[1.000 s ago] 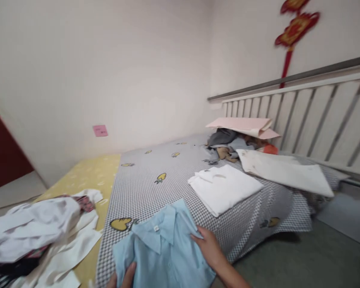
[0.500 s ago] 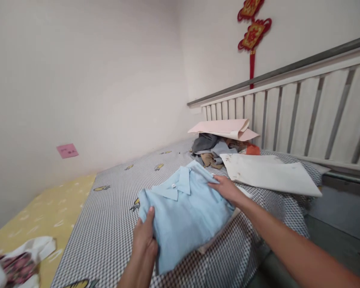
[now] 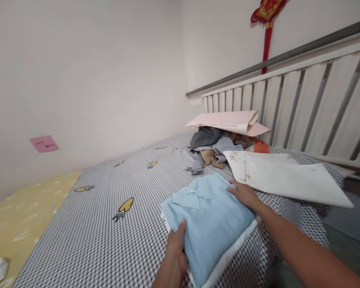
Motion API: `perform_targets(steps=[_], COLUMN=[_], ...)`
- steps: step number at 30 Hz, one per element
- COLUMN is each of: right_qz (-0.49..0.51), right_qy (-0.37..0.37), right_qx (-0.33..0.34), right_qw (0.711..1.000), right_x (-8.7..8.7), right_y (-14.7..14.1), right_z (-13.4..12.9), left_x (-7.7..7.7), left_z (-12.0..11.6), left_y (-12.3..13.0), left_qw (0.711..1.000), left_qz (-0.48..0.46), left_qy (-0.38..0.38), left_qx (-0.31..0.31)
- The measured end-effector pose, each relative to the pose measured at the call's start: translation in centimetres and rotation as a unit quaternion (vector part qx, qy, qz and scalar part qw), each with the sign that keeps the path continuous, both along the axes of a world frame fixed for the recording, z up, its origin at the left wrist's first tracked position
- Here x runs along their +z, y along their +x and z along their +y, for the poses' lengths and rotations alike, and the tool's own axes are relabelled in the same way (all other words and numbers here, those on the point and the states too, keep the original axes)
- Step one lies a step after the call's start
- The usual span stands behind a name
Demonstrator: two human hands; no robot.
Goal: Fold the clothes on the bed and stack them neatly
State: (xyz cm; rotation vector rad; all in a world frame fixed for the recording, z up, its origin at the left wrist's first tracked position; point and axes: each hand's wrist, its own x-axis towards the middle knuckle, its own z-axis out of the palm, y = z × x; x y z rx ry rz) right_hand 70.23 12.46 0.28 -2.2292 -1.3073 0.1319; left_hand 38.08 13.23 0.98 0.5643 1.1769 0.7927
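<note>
A folded light blue shirt lies collar-up on the checked bed sheet. Beneath it, a folded white garment shows as a border along the shirt's lower right edge. My left hand grips the shirt's near left side, with the thumb on top. My right hand rests flat on the shirt's far right corner, its fingers holding nothing. Most of the white garment is hidden under the shirt.
Behind the shirt sit a heap of grey and tan clothes under pink paper sheets and a large white sheet. A metal-railed bed end runs along the right. A yellow mat lies left.
The blue shirt has moved from the lower left and now lies on the white garment. The view has turned, pushing the heap of clothes at the left almost out of frame.
</note>
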Motion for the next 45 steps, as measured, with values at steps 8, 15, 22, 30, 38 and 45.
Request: perform_targets(steps=[8,15,22,30,38,45], right_qz=[-0.086,-0.223,-0.157,-0.097,-0.038,0.002], right_qy=[-0.079,0.034,-0.045,-0.09,-0.023,0.151], right_qx=[-0.026,-0.109,-0.025,0.009,0.036,-0.151], right_qw=[0.993,0.968,0.986,0.991,0.998,0.977], right_x=[0.8,2.4,2.2,-3.8,-2.3,-0.7], right_y=[0.3,-5.0,-8.4,-5.9,-5.5,-2.7], right_z=[-0.5,-2.0,-0.6,1.2,1.2,-6.7], left_x=[-1.9,2.8,1.1,-5.8,-2.9,-2.8], left_z=[0.4,-0.6,-0.9,-0.1,1.7,-4.2], left_y=[0.2,-1.0,2.7,2.6,2.1,-12.1], left_qw=[1.0,0.931,0.725,0.728,0.769,0.77], left_qz=[-0.017,0.269,0.409,0.462,0.423,0.4], left_qy=[0.014,0.243,0.533,0.472,0.429,0.496], left_qx=[-0.02,0.049,-0.153,-0.184,-0.215,-0.044])
